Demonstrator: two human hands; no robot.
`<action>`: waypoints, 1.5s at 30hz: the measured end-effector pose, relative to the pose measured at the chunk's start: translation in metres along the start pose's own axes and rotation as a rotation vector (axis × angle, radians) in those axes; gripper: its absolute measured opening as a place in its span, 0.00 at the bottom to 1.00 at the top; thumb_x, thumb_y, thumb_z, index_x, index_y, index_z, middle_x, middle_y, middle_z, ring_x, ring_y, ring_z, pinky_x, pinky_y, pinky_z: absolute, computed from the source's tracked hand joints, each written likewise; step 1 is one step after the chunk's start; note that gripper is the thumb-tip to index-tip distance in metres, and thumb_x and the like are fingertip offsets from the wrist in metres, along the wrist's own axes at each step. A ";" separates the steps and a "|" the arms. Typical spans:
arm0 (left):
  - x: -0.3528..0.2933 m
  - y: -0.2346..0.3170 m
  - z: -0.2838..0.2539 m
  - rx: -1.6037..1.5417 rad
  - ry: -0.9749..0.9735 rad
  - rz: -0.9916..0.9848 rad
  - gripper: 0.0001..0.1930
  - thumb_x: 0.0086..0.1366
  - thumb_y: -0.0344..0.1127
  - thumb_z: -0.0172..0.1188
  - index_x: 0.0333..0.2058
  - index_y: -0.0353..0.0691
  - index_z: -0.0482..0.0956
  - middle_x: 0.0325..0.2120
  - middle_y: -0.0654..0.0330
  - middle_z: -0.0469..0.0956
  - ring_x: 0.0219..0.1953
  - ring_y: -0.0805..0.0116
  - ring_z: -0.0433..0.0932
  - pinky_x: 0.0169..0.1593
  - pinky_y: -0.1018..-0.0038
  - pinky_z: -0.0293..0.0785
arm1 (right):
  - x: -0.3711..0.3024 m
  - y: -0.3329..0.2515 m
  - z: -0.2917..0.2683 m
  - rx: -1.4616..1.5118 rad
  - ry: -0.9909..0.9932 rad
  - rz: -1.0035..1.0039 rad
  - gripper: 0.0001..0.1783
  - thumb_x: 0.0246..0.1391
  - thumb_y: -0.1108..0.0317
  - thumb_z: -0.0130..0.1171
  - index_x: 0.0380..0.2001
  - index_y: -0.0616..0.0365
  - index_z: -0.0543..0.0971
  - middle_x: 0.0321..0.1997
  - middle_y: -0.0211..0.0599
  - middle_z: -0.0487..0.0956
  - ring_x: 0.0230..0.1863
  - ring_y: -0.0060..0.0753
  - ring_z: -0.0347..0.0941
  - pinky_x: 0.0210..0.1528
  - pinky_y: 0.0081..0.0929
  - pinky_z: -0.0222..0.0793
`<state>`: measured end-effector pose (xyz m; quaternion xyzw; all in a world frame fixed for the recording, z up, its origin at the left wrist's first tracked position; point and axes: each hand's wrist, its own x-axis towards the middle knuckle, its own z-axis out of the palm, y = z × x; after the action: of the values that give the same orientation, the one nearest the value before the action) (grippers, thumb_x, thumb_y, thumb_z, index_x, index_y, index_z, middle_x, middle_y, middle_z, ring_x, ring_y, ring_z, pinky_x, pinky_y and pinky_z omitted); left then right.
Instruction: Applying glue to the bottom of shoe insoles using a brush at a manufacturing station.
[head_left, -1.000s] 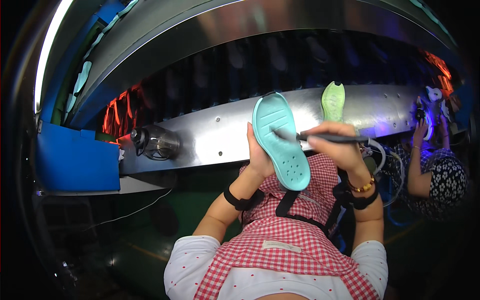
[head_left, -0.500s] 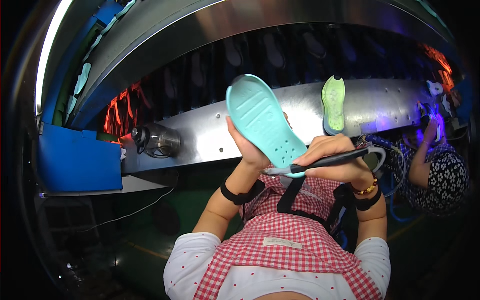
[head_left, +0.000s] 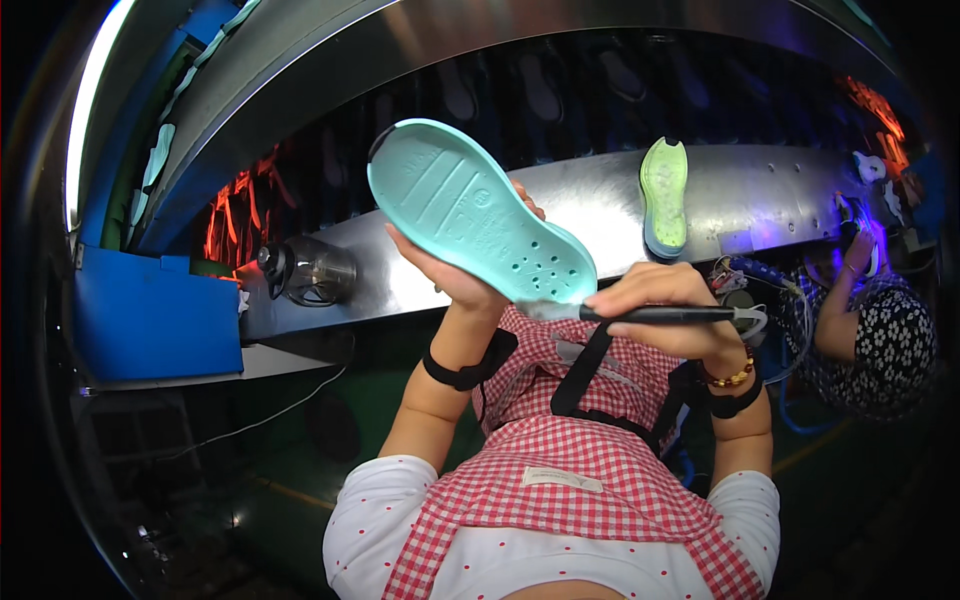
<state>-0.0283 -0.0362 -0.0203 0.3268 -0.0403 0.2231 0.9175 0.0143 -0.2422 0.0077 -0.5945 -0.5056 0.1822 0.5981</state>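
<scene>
A turquoise shoe sole (head_left: 470, 205) with ridges and several small holes is gripped in my left hand (head_left: 450, 275), fingers wrapped behind it. It leans up and to the left, inner face toward me. In my right hand (head_left: 662, 285) I pinch a black-handled brush (head_left: 660, 314), held nearly level. Its pale, blurred bristles meet the lower edge of the sole, close to the holes. The right fingertips are beside that same end of the sole. Whether they touch it I cannot tell.
A metal ledge (head_left: 590, 200) crosses ahead; on it rest a yellow-green sole (head_left: 665, 190) and a dark clear jug (head_left: 312, 272). Behind it, a conveyor carries several dim soles. A blue box (head_left: 155, 315) stands left. Another person (head_left: 890, 340) works at the right.
The sole has moved up and left and tilted further leftward. The brush has swung to nearly level, its tip higher along the sole's edge. The soles on the conveyor have shifted left.
</scene>
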 end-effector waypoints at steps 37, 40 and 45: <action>-0.014 0.027 0.006 0.372 -0.253 -0.980 0.28 0.56 0.46 0.51 0.49 0.31 0.64 0.40 0.49 0.72 0.39 0.63 0.74 0.39 0.73 0.73 | 0.008 -0.023 -0.019 -0.028 -0.237 0.040 0.10 0.39 0.77 0.61 0.30 0.63 0.78 0.35 0.46 0.78 0.39 0.38 0.75 0.43 0.27 0.71; -0.013 0.032 0.000 0.510 -0.309 -0.985 0.29 0.55 0.48 0.50 0.50 0.33 0.64 0.41 0.49 0.72 0.40 0.63 0.73 0.41 0.72 0.72 | 0.007 -0.026 -0.026 -0.089 -0.333 0.007 0.11 0.38 0.77 0.61 0.31 0.63 0.78 0.35 0.45 0.78 0.39 0.38 0.76 0.41 0.27 0.71; -0.012 0.045 -0.001 0.461 -0.233 -0.939 0.29 0.55 0.50 0.50 0.48 0.31 0.67 0.40 0.49 0.72 0.39 0.64 0.74 0.42 0.73 0.71 | 0.002 -0.014 -0.023 -0.069 -0.169 0.010 0.11 0.38 0.78 0.61 0.31 0.63 0.78 0.35 0.44 0.78 0.39 0.39 0.75 0.42 0.28 0.71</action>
<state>-0.0589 -0.0093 0.0019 0.5251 0.0586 -0.2462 0.8125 0.0290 -0.2564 0.0257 -0.5999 -0.5572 0.2174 0.5315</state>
